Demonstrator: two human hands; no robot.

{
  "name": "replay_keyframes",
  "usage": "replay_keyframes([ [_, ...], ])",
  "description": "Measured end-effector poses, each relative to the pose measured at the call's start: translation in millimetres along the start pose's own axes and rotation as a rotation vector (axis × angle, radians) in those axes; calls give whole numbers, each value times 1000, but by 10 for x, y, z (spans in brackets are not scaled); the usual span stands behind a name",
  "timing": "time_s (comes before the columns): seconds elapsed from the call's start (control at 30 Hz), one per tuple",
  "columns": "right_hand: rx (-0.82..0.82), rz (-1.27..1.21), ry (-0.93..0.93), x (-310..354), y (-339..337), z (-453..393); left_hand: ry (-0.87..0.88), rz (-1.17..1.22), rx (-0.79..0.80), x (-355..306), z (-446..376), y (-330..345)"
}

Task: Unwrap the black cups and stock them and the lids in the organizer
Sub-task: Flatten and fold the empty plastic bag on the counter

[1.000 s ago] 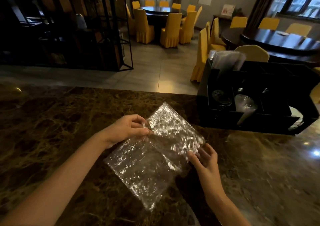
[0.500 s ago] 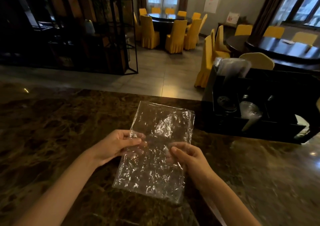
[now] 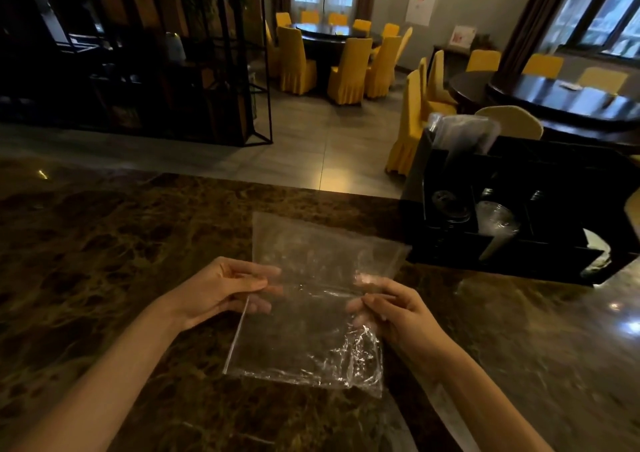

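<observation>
I see both hands holding a clear plastic bag [image 3: 311,299] stretched flat just above the brown marble counter [image 3: 104,243]. Left hand [image 3: 221,290] has its fingers [image 3: 263,273] clamped on the bag's left edge, thumb on top, other fingers showing thru the plastic underneath. Right hand [image 3: 398,313] fingers pinch the right edge, w/ the film crumpled below them. Bag looks empty. Black organizer [image 3: 519,254] sits on the counter to the right, well apart from the hands; a clear cup [image 3: 497,223] lies tilted in a middle slot, lids [image 3: 450,205] in the slot left of it, a plastic-wrapped stack [image 3: 464,136] sticks up at its back-left corner.
</observation>
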State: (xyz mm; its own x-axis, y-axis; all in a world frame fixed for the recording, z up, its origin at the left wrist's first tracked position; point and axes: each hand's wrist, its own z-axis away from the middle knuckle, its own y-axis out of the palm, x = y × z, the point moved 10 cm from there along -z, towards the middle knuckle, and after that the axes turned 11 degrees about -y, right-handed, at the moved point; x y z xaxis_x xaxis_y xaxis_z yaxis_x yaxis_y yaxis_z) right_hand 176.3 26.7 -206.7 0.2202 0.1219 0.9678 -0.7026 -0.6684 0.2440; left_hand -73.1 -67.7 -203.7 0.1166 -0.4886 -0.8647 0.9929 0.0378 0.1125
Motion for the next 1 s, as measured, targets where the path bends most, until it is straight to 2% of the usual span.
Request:
replay_keyframes([
  [0.3, -28, -29, -4, 4, -98, -68, 83, 31, 31, -43, 5, 13],
  [0.43, -52, 137, -77, 30, -168, -119, 141, -80, -115, -70, -56, -7],
  [0.73, -246, 37, -45, -12, -320, -83, 165, 265, -330, 77, -103, -167],
  [0.8, -202, -16, 20, -77, -233, -66, 184, 349, -362, 68, -74, -163],
  [0.9, -98, 96, 59, -124, -74, -9, 198, 429, -377, 44, -29, -127],
  [1.0, -158, 99, 14, -83, -87, 37, 181, 427, -322, 42, 5, -32],
])
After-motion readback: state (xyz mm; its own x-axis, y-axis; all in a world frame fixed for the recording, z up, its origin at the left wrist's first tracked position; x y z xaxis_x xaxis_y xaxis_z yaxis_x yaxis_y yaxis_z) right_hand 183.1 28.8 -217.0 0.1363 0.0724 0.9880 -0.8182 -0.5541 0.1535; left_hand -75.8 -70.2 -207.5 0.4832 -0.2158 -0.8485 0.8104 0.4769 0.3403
